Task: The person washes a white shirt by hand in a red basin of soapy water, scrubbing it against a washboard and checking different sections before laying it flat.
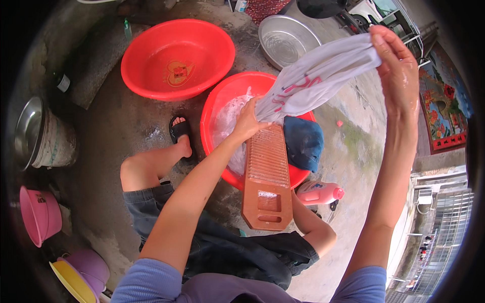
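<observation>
A wet white garment point(323, 76) with pink and purple markings is stretched between my hands. My right hand point(396, 65), raised at the upper right, pinches its far end. My left hand point(248, 121) is closed around the lower end, over a red basin point(209, 108) of sudsy water. An orange-brown ribbed washboard point(268, 156) leans in this basin, its handle end over the near rim toward my lap. A dark blue cap-like cloth item point(304, 144) hangs on the basin's right side, next to the washboard.
A second red basin point(144, 83) stands at the upper left, with a metal basin point(288, 40) to the far right of it. A pink detergent bottle point(319, 193) lies by my right knee. Several buckets, including a pink bucket point(45, 214), line the left side.
</observation>
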A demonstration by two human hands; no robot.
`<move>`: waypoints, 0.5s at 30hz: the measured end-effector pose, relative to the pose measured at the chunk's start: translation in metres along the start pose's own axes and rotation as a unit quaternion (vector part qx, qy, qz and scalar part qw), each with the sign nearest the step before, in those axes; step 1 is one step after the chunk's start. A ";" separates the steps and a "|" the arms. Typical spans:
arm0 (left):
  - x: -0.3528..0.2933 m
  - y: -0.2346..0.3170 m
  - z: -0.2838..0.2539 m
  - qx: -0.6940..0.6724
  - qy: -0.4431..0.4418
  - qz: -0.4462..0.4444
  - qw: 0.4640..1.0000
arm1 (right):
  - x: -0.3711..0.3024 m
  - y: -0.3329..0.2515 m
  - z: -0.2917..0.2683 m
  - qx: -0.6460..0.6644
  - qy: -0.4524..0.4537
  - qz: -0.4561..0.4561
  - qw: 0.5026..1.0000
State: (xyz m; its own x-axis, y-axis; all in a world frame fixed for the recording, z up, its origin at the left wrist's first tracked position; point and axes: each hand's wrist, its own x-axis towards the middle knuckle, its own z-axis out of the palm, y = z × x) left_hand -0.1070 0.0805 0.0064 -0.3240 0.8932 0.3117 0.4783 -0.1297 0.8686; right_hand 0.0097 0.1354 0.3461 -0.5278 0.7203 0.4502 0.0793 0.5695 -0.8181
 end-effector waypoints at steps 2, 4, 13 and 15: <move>0.010 -0.031 0.008 -0.381 0.031 -0.169 0.908 | -0.006 -0.004 -0.028 0.026 0.072 -0.013 0.997; 0.016 0.007 0.010 -0.357 0.066 -0.223 0.905 | -0.042 0.029 -0.070 -0.069 0.136 0.024 0.988; 0.012 0.107 0.036 -0.652 0.070 -0.348 0.670 | -0.238 0.278 -0.023 -0.239 -0.077 0.193 0.949; 0.002 0.097 0.052 -0.681 0.042 -0.321 0.657 | -0.237 0.286 0.034 -0.137 -0.030 0.179 0.974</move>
State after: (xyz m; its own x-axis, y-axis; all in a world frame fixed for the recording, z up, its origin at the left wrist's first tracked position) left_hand -0.0186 0.0923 0.0716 -0.1736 0.9322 -0.3177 -0.9344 -0.0541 0.3520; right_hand 0.1286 0.1143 -0.0069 -0.4734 0.8719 0.1252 0.4850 0.3766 -0.7893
